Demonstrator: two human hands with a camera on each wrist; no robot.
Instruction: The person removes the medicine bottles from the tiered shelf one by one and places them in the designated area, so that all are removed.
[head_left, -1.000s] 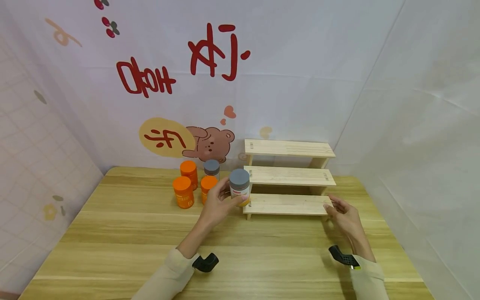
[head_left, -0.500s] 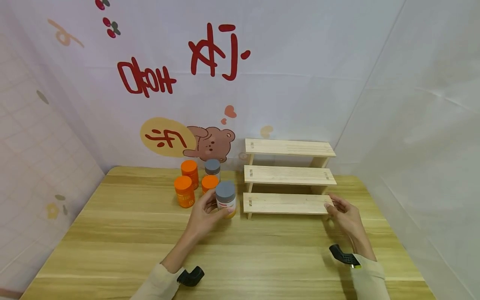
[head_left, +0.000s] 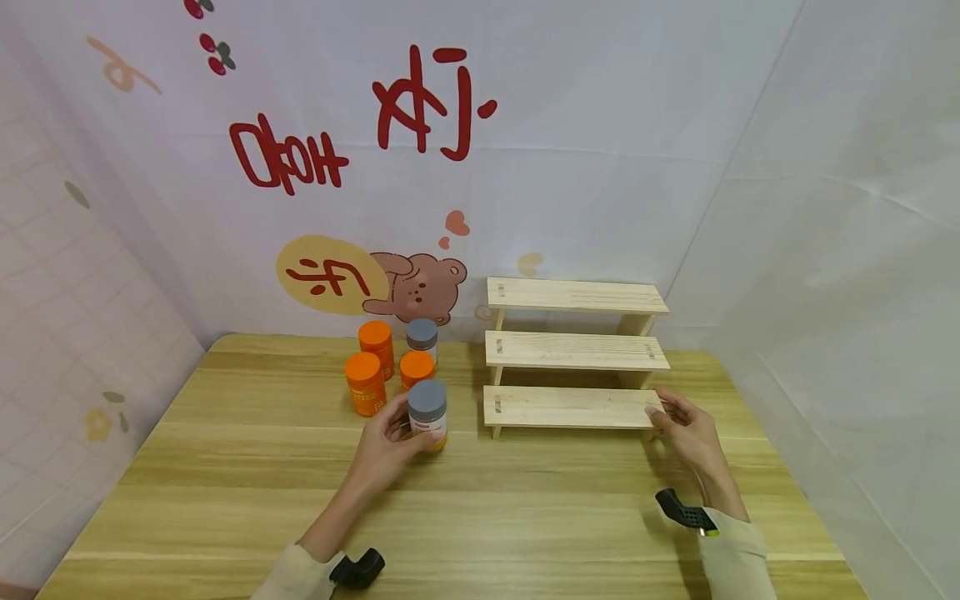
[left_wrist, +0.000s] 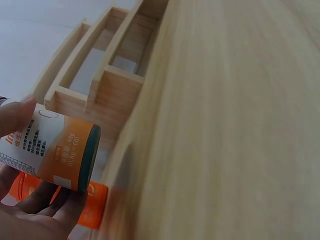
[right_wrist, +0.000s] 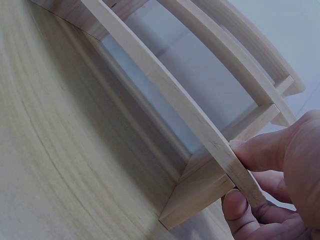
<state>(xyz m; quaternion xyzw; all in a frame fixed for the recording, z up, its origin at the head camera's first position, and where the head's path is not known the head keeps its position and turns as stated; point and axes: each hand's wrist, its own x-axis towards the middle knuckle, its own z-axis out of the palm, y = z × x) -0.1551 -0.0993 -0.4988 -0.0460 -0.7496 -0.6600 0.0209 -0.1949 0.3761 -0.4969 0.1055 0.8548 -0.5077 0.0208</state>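
My left hand [head_left: 385, 450] grips a supplement jar [head_left: 427, 421] with a grey lid and a white-and-orange label. In the left wrist view the jar [left_wrist: 55, 142] hangs just above the table, thumb on one side and fingers round the other. Over on the right, my right hand [head_left: 690, 431] pinches the right end of the lowest board of a three-tier wooden shelf [head_left: 570, 408]. The right wrist view has the thumb on top of that board [right_wrist: 165, 95] and curled fingers beneath it.
Behind the held jar stand an orange jar [head_left: 416, 367], a second grey-lidded jar [head_left: 423, 337] and two more orange jars, one in front [head_left: 366, 387] and one behind [head_left: 377, 346]. A printed cloth wall [head_left: 600, 167] backs the wooden table [head_left: 525, 508].
From beside the shelf's left end, my left hand has carried the grey-lidded jar left and lower, toward the front of the jar group. My right hand stays on the shelf.
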